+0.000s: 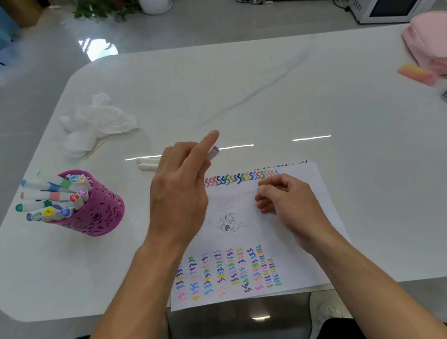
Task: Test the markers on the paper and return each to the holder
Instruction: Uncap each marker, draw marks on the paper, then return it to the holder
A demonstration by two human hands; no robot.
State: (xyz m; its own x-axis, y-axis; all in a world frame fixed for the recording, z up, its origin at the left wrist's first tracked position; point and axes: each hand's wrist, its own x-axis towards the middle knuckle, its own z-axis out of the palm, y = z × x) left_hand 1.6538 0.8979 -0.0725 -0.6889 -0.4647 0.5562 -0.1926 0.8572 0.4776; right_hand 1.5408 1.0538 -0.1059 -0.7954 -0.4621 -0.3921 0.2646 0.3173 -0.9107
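My left hand (181, 190) hovers above the paper's left top corner and holds a white marker (212, 153) whose light purple end sticks out past the fingers; the index finger points up and away. My right hand (285, 196) rests on the paper (314, 229) with fingers loosely curled; nothing shows in it. The sheet carries rows of coloured squiggles along its top and bottom and a small pencil sketch in the middle. At the left stands a purple perforated holder (98, 215) with several markers (57, 196) leaning out to the left.
Crumpled white tissue (94, 122) lies at the back left beside a thin wooden stick (95, 150). Two white caps (148, 164) lie just left of my left hand. A pink pouch (435, 40) and an orange-pink eraser (415, 72) sit at the far right edge.
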